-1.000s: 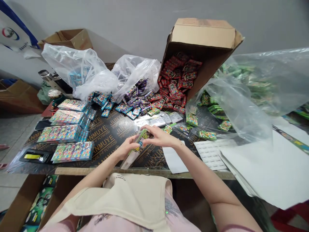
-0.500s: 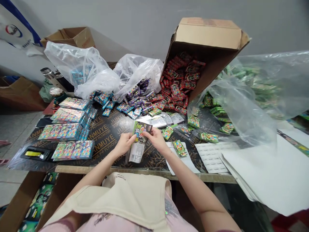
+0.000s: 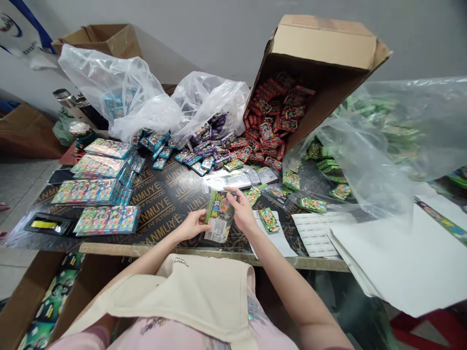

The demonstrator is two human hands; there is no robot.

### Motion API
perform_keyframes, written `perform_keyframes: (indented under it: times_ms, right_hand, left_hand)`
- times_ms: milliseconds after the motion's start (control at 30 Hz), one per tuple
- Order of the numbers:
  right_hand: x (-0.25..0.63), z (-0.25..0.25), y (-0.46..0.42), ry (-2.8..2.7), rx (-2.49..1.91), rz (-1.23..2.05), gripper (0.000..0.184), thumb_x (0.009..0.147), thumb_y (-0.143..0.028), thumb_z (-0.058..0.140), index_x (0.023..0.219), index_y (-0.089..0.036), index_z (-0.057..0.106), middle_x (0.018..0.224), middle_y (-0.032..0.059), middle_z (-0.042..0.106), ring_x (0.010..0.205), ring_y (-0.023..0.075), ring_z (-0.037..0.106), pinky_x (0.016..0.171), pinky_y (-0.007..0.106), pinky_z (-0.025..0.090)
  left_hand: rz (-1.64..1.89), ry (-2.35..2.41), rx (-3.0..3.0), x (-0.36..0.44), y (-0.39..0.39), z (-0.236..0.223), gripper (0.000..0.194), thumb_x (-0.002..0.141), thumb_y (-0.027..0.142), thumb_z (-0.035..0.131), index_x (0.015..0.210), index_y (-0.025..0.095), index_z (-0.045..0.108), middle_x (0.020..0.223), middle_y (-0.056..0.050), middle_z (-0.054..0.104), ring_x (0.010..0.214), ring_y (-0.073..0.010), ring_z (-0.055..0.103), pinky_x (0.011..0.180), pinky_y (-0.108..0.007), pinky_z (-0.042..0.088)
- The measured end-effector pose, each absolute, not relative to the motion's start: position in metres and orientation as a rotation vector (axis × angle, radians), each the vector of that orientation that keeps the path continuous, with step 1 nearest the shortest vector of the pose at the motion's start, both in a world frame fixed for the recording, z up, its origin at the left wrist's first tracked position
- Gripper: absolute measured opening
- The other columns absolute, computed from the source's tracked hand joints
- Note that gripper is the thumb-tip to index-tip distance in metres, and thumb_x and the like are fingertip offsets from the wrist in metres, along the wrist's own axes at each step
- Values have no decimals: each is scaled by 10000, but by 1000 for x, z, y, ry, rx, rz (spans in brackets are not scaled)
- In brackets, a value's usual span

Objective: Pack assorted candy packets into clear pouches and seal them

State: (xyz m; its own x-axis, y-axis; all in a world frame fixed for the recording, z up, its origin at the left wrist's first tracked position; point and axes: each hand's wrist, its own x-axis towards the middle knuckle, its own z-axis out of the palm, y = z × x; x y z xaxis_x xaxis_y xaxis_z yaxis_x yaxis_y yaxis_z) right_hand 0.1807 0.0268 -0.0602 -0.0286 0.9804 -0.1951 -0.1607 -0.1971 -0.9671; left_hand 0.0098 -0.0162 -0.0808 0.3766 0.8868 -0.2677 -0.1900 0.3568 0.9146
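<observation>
Between my hands, over the near middle of the table, is a flat black-and-green printed packet (image 3: 220, 210) with a pale grey label panel on its lower part. My left hand (image 3: 195, 225) pinches its lower left edge. At the upper right edge, my right hand (image 3: 241, 209) grips it with thumb and fingers. Just behind it lie several flat packets with grey label panels (image 3: 241, 179). A small green packet (image 3: 269, 219) rests on a white sheet (image 3: 282, 244) to the right of my right hand.
Stacks of wrapped multi-packs (image 3: 106, 219) stand at left beside a black tray (image 3: 49, 224). Blue, purple (image 3: 204, 148) and red packets (image 3: 264, 136) spill from plastic bags and a tilted carton (image 3: 328, 46). At right are a bag of green packets (image 3: 394, 126) and paper sheets (image 3: 404, 257).
The packet has turned so its printed face shows, and its lower label part now sits close under the upper part. A green packet has appeared on the white sheet.
</observation>
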Motion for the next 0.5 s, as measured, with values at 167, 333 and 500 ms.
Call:
perform_keyframes:
  times_ms: [167,333,500]
  right_hand:
    - [150,-54,11,-929,-1222,1288,349,799,-554,584,869,-217,644,749,-3,644,681,146,579,655,270,484]
    - [143,-48,3,-821,-1188,1275,308,835,-424,476,755,-205,677,791,23,699,790,181,630,778,313,497]
    - [167,-38,11,-895,-1132,1463,76,698,-268,675,757,-222,688,741,-1,718,725,180,671,730,316,519]
  left_hand:
    - [1274,1013,374,38,0,-47,462,695,517,679,922,115,704,854,-79,729,846,-221,673,791,-324,510]
    - [1179,993,244,32,12,-34,249,562,311,732,717,117,723,718,-51,724,679,-178,661,703,-293,512]
    - [1203,1071,760,9,2,-20,250,582,217,764,828,171,752,844,-60,753,777,-203,693,784,-334,524]
